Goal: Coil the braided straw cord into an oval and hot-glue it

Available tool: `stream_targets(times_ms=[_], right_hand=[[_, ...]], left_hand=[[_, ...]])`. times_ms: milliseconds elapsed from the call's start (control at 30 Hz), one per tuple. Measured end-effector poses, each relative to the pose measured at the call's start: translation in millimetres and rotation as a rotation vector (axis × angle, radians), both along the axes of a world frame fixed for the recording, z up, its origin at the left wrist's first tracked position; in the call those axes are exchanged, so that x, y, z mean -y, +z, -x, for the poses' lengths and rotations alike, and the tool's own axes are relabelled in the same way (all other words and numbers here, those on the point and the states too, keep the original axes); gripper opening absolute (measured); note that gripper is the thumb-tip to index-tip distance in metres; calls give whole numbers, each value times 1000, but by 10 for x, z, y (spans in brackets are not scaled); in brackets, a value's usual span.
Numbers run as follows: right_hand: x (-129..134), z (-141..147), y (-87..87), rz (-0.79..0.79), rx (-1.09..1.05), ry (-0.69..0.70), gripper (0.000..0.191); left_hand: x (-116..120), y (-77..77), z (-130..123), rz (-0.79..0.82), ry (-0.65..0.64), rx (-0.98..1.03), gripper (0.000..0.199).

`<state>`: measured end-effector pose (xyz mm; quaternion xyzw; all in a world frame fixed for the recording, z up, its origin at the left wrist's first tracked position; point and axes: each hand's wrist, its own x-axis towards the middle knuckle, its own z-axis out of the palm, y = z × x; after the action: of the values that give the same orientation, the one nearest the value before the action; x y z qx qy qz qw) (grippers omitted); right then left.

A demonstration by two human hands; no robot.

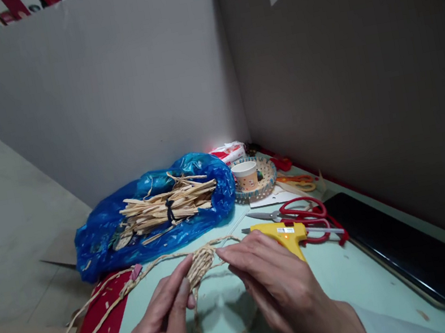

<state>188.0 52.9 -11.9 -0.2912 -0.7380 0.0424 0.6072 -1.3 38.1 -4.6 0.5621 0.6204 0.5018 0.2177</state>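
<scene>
A small coiled piece of braided straw cord is pinched between the thumb and fingers of my left hand, above the table. My right hand is closed at the coil's right edge, its fingertips pressed together on the cord; the exact grip is partly hidden. A loose loop of the cord hangs below, between both hands. Another length runs left past a small pink clip and over the table's edge. Just behind my right hand lies a yellow glue gun with a clear glue stick in it.
Red-handled scissors lie behind the glue gun. A black phone-like slab rests at right. Behind are a blue plastic bag with a tied straw bundle, a paper cup and a woven basket. Grey partitions enclose the back.
</scene>
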Motion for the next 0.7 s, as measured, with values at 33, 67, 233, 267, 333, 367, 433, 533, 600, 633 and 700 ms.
stream_targets(times_ms=[33,67,233,267,333,367,433,533,600,633,700], right_hand=[[8,-1,8,6,-12,8,39],[17,-2,16,13,-25,18,39],[30,17,25,26,-141,49,37],[26,23,19,20,-160,68,35],[16,32,4,9,-184,110,35],[12,35,-5,9,-189,128,36],[11,35,-19,18,-191,137,41],[20,24,-26,10,-178,140,42],[25,12,-21,2,-167,153,42],[26,6,-16,5,-165,160,41],[26,-6,-4,41,-166,163,38]], left_hand=[[13,-8,-16,-15,12,-9,30],[29,-16,-40,-36,33,-15,29],[128,-78,-221,-115,152,-16,26],[144,-91,-256,-101,178,-15,26],[166,-119,-317,-62,243,3,30],[172,-132,-341,-46,269,25,32],[178,-156,-376,-30,278,83,34],[178,-179,-395,-23,225,151,34],[180,-183,-395,-10,195,167,34],[183,-182,-395,4,183,171,35],[190,-177,-402,40,168,179,37]])
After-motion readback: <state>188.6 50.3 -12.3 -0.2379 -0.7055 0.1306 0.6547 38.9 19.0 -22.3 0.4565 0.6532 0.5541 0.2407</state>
